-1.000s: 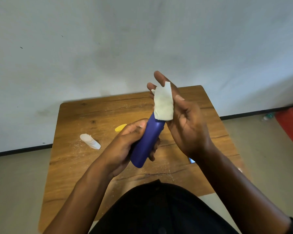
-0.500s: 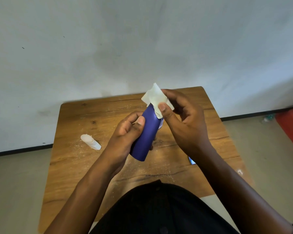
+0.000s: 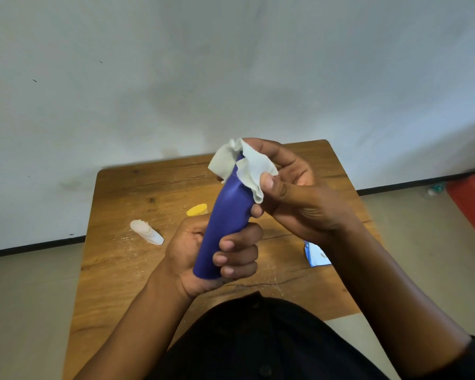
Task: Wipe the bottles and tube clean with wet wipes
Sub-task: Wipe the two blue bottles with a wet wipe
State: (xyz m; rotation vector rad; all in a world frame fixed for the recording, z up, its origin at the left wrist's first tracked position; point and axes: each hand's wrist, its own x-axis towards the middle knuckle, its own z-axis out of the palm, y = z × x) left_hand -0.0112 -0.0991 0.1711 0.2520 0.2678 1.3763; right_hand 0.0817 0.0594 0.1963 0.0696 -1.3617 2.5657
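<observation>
The left hand [image 3: 203,250] is gripping the lower half of the blue bottle [image 3: 225,223], fingers [image 3: 236,256] curled fully round it, holding it tilted above the worktop [image 3: 126,270]. The right hand [image 3: 294,193] is pinching the wipe [image 3: 247,168] between thumb and curled fingers, draping it over the bottle's top end. To wipe well, the wipe should be wrapping the neck fully while the left hand is turning the bottle against it, then travelling down the body toward the gripping hand. The lower half looks unreachable under this grip, so re-gripping higher will probably be needed. A white tube [image 3: 146,235], a yellow cap [image 3: 197,209] and a blue-and-white pack [image 3: 314,255] are lying on the worktop, apart from the bottle.
</observation>
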